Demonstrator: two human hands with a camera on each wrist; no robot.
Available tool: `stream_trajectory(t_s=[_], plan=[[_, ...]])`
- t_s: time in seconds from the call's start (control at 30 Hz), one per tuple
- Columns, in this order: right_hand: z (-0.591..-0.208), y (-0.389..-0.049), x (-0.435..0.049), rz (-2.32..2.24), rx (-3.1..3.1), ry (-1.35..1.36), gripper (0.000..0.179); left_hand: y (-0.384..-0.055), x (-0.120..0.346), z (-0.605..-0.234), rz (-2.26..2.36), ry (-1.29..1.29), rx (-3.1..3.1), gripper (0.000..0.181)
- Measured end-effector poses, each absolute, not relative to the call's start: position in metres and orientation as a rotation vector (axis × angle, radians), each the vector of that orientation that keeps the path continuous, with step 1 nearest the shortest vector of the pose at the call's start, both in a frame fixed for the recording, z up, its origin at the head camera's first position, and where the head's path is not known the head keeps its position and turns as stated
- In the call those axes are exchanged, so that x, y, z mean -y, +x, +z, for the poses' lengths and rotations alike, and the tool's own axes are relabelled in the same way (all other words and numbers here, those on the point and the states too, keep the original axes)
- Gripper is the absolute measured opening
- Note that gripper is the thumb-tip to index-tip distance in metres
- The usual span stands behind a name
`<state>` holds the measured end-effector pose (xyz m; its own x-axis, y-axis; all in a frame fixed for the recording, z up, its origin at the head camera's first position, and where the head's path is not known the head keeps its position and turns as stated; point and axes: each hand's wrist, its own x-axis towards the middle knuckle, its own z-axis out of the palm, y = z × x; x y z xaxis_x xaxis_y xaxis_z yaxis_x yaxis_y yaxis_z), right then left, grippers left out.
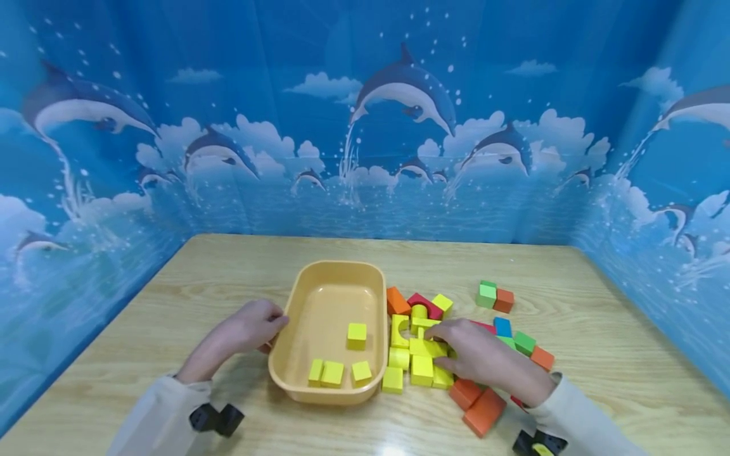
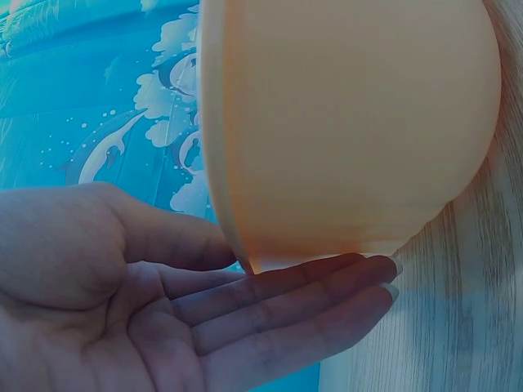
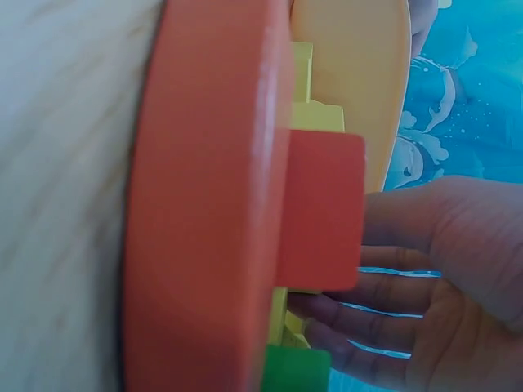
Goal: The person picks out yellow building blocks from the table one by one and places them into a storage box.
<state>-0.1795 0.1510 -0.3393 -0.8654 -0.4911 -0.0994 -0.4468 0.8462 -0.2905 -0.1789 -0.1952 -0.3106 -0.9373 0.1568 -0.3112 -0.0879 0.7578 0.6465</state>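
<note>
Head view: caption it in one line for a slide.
Left hand holding a tan tray by its rim, right hand over yellow blocks beside it, dolphin backdrop behind.

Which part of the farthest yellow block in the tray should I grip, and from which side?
I'd pinch the yellow block by its near and far faces, coming down from above. The tray walls ring it, so a low sideways approach looks awkward. Both faces look free: bare floor shows in front and behind, while its right face sits close to the wall.

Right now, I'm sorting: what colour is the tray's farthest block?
That block is yellow, clearest in head view.
</note>
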Motion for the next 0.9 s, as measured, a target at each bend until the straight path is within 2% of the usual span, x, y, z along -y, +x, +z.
stream_trajectory(t_s=[0.53, 0.9], plan=[[-0.338, -0.183, -0.161, -0.431, -2.848, -0.918, 0.035, -0.18, 0.194, -0.31, 0.977, 0.029, -2.596, 0.028], [-0.311, -0.185, -0.166, -0.542, -2.907, -0.978, 0.033, -0.179, 0.196, -0.31, 0.998, 0.035, -2.589, 0.027]])
